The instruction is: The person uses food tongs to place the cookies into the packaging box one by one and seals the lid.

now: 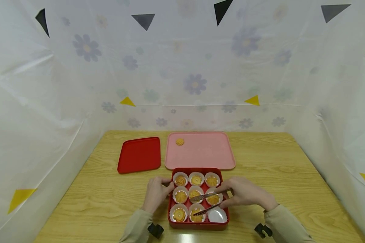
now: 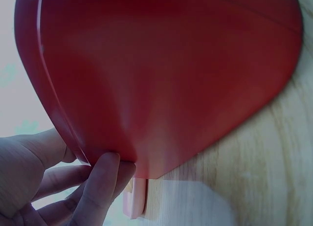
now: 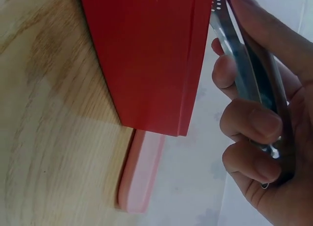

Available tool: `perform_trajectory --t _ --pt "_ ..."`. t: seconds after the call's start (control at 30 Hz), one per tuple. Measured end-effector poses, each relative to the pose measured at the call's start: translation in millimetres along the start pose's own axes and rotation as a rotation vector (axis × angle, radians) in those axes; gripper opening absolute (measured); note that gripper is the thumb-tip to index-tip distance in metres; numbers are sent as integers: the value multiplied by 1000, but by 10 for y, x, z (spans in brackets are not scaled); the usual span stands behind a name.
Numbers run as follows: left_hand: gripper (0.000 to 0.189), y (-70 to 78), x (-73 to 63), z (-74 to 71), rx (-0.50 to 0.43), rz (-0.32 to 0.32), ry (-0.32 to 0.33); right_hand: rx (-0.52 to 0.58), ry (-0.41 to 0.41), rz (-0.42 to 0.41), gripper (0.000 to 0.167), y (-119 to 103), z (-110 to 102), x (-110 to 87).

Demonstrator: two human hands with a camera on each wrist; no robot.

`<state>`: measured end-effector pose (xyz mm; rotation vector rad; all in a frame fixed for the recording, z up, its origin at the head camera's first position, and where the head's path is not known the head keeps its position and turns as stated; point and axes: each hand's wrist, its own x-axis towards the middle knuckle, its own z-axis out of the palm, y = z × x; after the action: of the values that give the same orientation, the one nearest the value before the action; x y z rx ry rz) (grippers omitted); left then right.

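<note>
A red box (image 1: 197,226) holds cookies in white paper cups, in rows of three; the front right paper cup (image 1: 217,216) has no cookie in it. My left hand (image 1: 159,193) grips the box's left wall near its far corner, fingertips (image 2: 102,174) against the outside. Metal tongs (image 3: 252,72) are held in my right hand (image 1: 244,193) above the box's right side. Their arms are spread, one tip over the middle cookie (image 1: 194,193), the other over the front middle cookie (image 1: 196,217). Nothing is between the tips.
Behind the box lies a pink tray (image 1: 203,152) with one swirled cookie (image 1: 179,141) at its far left. A flat red tray (image 1: 140,155) lies to its left. White sheeting (image 1: 170,67) with flowers encloses the wooden table (image 1: 267,158) at the back and sides.
</note>
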<state>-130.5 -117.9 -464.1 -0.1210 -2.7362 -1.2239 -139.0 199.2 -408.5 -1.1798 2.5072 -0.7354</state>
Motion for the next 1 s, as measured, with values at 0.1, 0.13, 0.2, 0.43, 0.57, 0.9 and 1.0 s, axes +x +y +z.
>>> perform_trajectory --t 0.1,0.13,0.2,0.43,0.57,0.9,1.0 --pt "16 3 0 1 0 -6 2 81 23 24 40 44 16 6" --pt "16 0 1 2 4 -7 2 115 34 31 40 67 29 10" --pt "17 -5 1 5 11 -7 5 168 65 48 40 123 57 21" --pt "17 -3 -2 1 11 -3 4 269 219 65 36 268 120 79" --pt "17 3 -4 -3 8 -3 -2 293 274 88 32 293 125 101" --pt "17 3 0 -6 6 1 -5 279 332 250 45 326 139 156" --pt "16 -7 5 0 9 1 -6 279 345 251 45 336 130 180"
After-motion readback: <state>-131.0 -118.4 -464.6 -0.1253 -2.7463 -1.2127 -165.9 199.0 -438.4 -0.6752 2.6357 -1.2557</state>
